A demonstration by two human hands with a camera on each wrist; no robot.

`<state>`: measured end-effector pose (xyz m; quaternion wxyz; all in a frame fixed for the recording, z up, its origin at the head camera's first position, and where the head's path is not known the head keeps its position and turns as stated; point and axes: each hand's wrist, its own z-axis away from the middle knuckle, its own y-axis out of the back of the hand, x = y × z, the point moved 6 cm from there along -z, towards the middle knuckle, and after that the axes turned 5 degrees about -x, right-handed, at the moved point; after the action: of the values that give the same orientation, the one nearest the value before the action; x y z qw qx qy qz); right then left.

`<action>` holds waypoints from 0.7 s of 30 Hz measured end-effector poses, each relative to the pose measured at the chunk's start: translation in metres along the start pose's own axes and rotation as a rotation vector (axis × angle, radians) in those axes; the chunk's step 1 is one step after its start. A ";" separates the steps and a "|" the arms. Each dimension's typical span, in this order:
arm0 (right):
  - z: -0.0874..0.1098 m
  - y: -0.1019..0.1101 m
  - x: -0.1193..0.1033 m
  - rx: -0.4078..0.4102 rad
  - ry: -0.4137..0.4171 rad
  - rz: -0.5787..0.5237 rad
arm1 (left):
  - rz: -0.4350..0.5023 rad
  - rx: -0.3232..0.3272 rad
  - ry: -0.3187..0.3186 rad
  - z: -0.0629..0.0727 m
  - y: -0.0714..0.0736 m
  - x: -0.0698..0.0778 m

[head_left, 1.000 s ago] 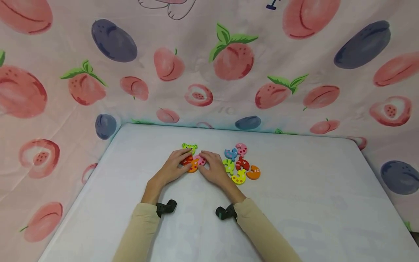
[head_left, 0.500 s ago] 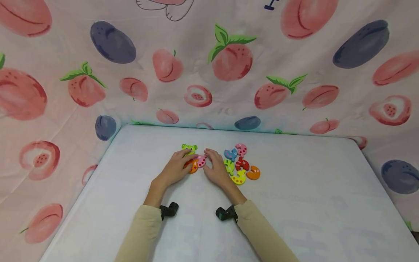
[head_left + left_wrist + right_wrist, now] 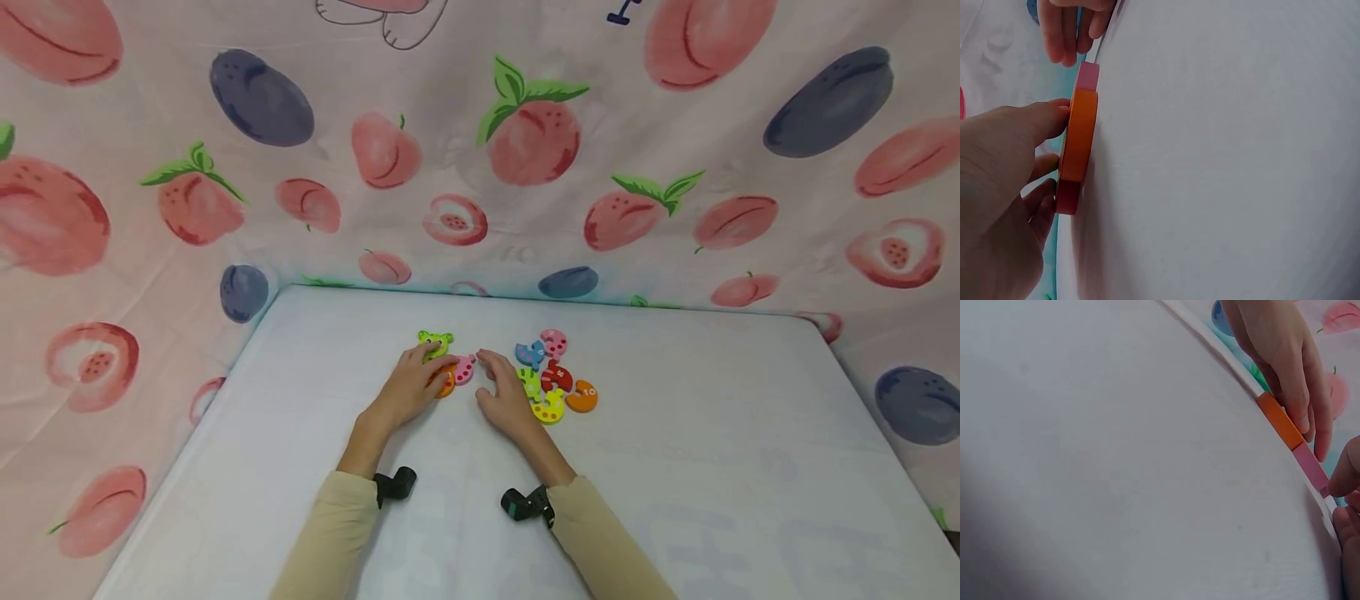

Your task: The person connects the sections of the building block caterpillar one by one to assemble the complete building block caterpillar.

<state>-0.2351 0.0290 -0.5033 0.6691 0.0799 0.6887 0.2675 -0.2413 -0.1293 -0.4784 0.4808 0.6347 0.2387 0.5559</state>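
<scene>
My left hand (image 3: 408,386) rests over a row of flat wooden puzzle pieces, its fingers loosely spread across them. Among these are a green animal-head piece (image 3: 435,339), an orange piece (image 3: 446,385) and a pink spotted piece (image 3: 464,369). A red piece (image 3: 1067,199) joins the row in the left wrist view; in the head view the hand hides it. The thumb touches the orange piece's upper face. My right hand (image 3: 506,400), fingers slightly bent and holding nothing, lies just right of the pink piece, between the row and a second group of pieces.
Right of my right hand lie a blue piece (image 3: 529,355), a pink piece (image 3: 554,342), a red piece (image 3: 557,377), an orange piece numbered 10 (image 3: 582,397), a yellow piece (image 3: 549,407) and a green piece (image 3: 529,383). A fruit-print cloth (image 3: 525,225) hangs behind the white table (image 3: 712,433).
My right hand has drawn back to the right, away from the pink piece. My left hand has shifted slightly right over the row, and the pink piece sits a little further right.
</scene>
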 end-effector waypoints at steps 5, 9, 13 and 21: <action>0.004 0.001 0.002 -0.022 0.007 -0.008 | 0.024 0.040 0.036 -0.001 -0.001 0.002; 0.006 0.005 0.000 -0.105 0.014 -0.068 | 0.033 0.085 0.075 -0.004 -0.002 0.005; 0.015 0.017 -0.003 -0.235 0.037 -0.114 | 0.038 0.112 0.112 -0.005 -0.004 0.006; 0.038 0.062 -0.013 -0.263 0.171 0.018 | 0.047 0.146 0.184 -0.006 -0.003 0.014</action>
<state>-0.2125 0.0853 -0.4609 0.6102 -0.0256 0.7015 0.3672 -0.2425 -0.1139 -0.4750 0.3961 0.6197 0.3067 0.6042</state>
